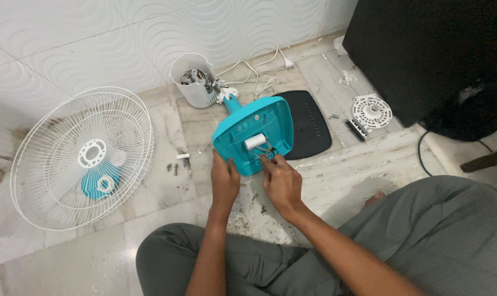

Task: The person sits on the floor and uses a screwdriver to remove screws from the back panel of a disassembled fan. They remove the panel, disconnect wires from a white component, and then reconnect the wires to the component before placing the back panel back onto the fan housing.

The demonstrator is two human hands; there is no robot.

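Note:
A teal fan base (256,129) stands tipped up on the marble floor, its hollow underside facing me. Inside it sit a white cylindrical capacitor (255,142) and thin wires (270,152). My left hand (224,181) grips the base's lower left edge. My right hand (280,181) pinches the wires at the lower inside of the base with its fingertips. The base's neck leads up to the white motor housing (195,82), where the bare motor shows.
White wire fan guards (81,159) with a teal blade lie at left. A black base cover (310,123) lies behind the base. Screws and a small tool (182,160), a round white part (371,111), a white power cord (259,68) and a dark cabinet (424,49) surround me.

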